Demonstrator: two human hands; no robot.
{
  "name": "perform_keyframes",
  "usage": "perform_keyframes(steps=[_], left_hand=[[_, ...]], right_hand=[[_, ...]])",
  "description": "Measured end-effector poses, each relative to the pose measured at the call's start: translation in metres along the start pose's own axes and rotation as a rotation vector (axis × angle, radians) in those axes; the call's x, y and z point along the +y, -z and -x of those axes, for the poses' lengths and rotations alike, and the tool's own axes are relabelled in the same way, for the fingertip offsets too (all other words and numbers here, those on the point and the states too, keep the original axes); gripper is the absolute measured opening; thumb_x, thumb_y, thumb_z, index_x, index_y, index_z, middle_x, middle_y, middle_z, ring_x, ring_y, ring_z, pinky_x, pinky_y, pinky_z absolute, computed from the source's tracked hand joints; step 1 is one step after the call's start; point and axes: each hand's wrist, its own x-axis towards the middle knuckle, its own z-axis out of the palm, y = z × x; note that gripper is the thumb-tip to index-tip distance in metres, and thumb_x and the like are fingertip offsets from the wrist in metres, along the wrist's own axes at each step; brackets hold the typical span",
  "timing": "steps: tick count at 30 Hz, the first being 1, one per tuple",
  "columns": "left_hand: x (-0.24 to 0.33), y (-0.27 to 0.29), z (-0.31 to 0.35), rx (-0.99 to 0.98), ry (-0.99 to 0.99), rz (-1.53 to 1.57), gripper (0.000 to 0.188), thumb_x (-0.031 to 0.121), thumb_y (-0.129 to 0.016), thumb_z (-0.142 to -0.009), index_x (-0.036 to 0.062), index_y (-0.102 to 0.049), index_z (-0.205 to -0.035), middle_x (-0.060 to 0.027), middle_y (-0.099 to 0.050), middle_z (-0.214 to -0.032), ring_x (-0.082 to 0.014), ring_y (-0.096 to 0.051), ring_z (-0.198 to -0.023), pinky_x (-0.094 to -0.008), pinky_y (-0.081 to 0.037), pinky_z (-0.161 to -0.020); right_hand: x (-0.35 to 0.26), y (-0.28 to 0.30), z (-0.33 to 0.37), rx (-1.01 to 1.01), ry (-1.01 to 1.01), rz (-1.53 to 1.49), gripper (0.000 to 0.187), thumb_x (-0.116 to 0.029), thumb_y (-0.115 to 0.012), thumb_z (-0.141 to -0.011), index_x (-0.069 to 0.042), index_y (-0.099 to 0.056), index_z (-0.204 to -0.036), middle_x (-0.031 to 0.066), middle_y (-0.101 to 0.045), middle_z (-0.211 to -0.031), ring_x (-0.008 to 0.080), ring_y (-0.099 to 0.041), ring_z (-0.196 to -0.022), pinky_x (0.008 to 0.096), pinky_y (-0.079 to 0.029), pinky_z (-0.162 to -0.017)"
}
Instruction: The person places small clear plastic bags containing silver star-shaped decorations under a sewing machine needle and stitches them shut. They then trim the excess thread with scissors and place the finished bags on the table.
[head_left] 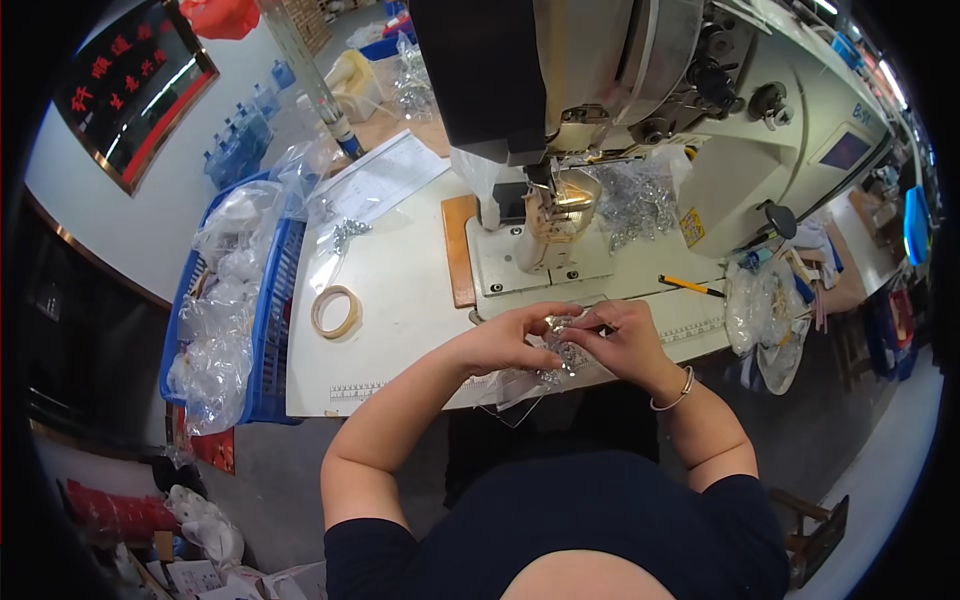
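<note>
Both hands, left hand (pixel 510 340) and right hand (pixel 620 338), pinch what looks like a small silvery metal piece (pixel 558 345) in clear plastic at the near table (pixel 400 290) edge, sewing machine (pixel 640 110) beyond, tape roll (pixel 335 311) left.

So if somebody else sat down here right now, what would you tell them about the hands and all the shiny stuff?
Left hand: pinching a small shiny metal piece at the table's front edge.
Right hand: gripping the same piece from the other side; bracelet on that wrist.
A clear plastic bag lies under the hands.
More shiny pieces are heaped beside the sewing machine.
A blue basket of filled clear bags sits at the left, a tape roll near it, a pencil at the right.
Done and left: cannot tell; the piece is in both hands.
</note>
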Motion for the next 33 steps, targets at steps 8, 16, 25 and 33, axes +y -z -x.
perform_keyframes(steps=[8,16,25,33], left_hand=[[0.028,0.011,0.0,0.086,0.04,-0.067,0.042,0.01,-0.075,-0.069,0.0013,-0.054,-0.104,-0.0108,-0.058,-0.105,-0.0142,-0.06,-0.083,-0.025,-0.048,-0.071],[0.093,0.05,-0.014,0.244,-0.069,-0.332,0.038,0.014,-0.076,-0.071,-0.0003,-0.058,-0.101,-0.0071,-0.064,-0.092,-0.0119,-0.059,-0.082,-0.0244,-0.046,-0.074],[0.126,0.067,-0.022,0.206,0.092,-0.161,0.044,0.013,-0.075,-0.071,-0.0012,-0.057,-0.11,-0.0055,-0.062,-0.098,-0.0114,-0.057,-0.081,-0.0239,-0.046,-0.069],[0.136,0.092,-0.031,0.248,0.279,-0.185,0.048,0.016,-0.077,-0.071,0.0061,-0.056,-0.113,-0.0037,-0.06,-0.1,-0.0129,-0.058,-0.089,-0.0234,-0.046,-0.08]], right_hand=[[0.001,0.02,-0.017,-0.014,-0.279,-0.268,0.016,-0.01,-0.074,-0.074,0.002,-0.065,-0.071,0.0075,-0.065,-0.067,0.0083,-0.058,-0.059,0.0226,-0.047,-0.055],[-0.002,0.052,-0.074,0.043,-0.433,-0.591,0.02,-0.013,-0.074,-0.075,-0.002,-0.061,-0.065,0.0036,-0.059,-0.06,0.0078,-0.052,-0.051,0.0205,-0.04,-0.046],[0.004,0.039,-0.091,0.103,-0.642,-1.046,0.023,-0.016,-0.073,-0.075,-0.011,-0.052,-0.067,-0.0021,-0.051,-0.058,0.0057,-0.042,-0.046,0.0202,-0.027,-0.042],[0.002,0.04,-0.106,0.215,-0.559,-0.939,0.029,-0.013,-0.073,-0.072,-0.013,-0.048,-0.058,-0.0037,-0.045,-0.053,0.0056,-0.036,-0.042,0.0218,-0.026,-0.041]])
